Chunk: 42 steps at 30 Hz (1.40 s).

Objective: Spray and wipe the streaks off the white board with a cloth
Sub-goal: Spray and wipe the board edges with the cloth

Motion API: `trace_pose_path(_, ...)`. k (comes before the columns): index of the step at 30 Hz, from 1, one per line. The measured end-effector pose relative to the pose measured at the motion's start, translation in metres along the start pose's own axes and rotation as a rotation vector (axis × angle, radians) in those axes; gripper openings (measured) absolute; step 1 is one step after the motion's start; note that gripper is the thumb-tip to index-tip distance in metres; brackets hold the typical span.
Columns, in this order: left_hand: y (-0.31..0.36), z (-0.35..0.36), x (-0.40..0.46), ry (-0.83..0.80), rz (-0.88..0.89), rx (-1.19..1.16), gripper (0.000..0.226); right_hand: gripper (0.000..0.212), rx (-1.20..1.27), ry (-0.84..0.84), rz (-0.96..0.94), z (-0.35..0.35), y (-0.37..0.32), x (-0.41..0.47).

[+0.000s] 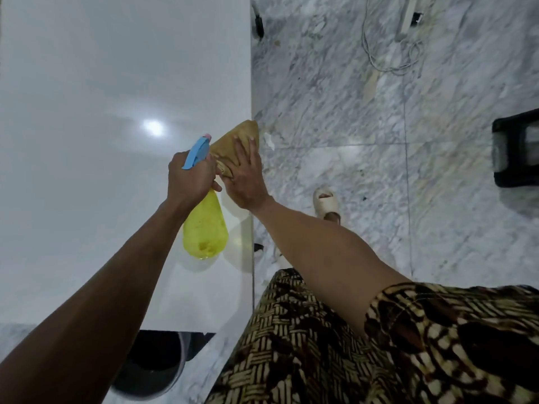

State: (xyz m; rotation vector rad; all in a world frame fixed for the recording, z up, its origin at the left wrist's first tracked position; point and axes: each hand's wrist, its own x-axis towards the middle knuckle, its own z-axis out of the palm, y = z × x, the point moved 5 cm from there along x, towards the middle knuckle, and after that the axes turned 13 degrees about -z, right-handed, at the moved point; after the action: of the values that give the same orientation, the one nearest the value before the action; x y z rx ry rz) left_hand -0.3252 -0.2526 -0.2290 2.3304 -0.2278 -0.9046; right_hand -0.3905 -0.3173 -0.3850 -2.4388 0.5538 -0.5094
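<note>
Marble flooring (379, 141) is showing beside the white board (102, 97); her left hand (189, 179) is gripping the yellow spray bottle (204, 228), while her right hand (245, 176) is pressing the cloth (230, 141), fingers flat, near the board's edge.

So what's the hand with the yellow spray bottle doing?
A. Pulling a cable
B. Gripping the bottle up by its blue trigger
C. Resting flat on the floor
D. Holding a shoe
B: the left hand grips the neck of the yellow spray bottle, just below the blue trigger.
</note>
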Motion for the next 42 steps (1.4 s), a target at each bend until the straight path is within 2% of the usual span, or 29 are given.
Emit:
trace_pose_path(2, -0.021, -0.003, -0.013, -0.009, 0.021, 0.012, 0.045, 0.045, -0.053, -0.004, -0.015, 0.004, -0.015, -0.022)
trace_pose_path(6, -0.063, -0.010, -0.046, -0.023, 0.037, 0.029, 0.045, 0.042, -0.058, 0.090, -0.043, 0.006, -0.041, -0.066)
trace_pose_path(9, -0.092, -0.011, -0.072, -0.035, 0.042, 0.040, 0.046, 0.044, -0.064, 0.082, -0.033, 0.013, -0.060, -0.095)
trace_pose_path(15, -0.141, -0.010, -0.114, -0.015, 0.016, 0.066, 0.049, 0.047, 0.004, 0.074, -0.023, 0.017, -0.091, -0.155)
trace_pose_path(19, -0.168, -0.009, -0.150, 0.045, -0.022, 0.070, 0.050, 0.045, 0.045, 0.101, -0.031, 0.015, -0.110, -0.193)
trace_pose_path(23, -0.198, -0.007, -0.195, 0.025, -0.003, 0.087, 0.050, 0.041, 0.100, 0.166, -0.061, 0.018, -0.140, -0.248)
trace_pose_path(31, -0.247, -0.010, -0.262, 0.055, -0.044, 0.105, 0.029, 0.046, 0.127, 0.009, -0.044, 0.026, -0.185, -0.325)
trace_pose_path(34, -0.260, -0.021, -0.278, 0.112, -0.074, 0.107, 0.027, 0.047, 0.180, -0.035, -0.011, 0.028, -0.199, -0.351)
trace_pose_path(37, -0.266, -0.030, -0.296, 0.094, -0.062, 0.072, 0.023, 0.048, 0.264, -0.017, 0.062, 0.022, -0.217, -0.374)
trace_pose_path(39, -0.272, -0.036, -0.306, 0.074, -0.051, 0.032, 0.020, 0.047, 0.400, -0.038, 0.191, 0.012, -0.232, -0.394)
trace_pose_path(42, -0.287, -0.054, -0.310, 0.078, -0.045, 0.010, 0.035, 0.056, 0.556, -0.089, 0.400, -0.001, -0.247, -0.412)
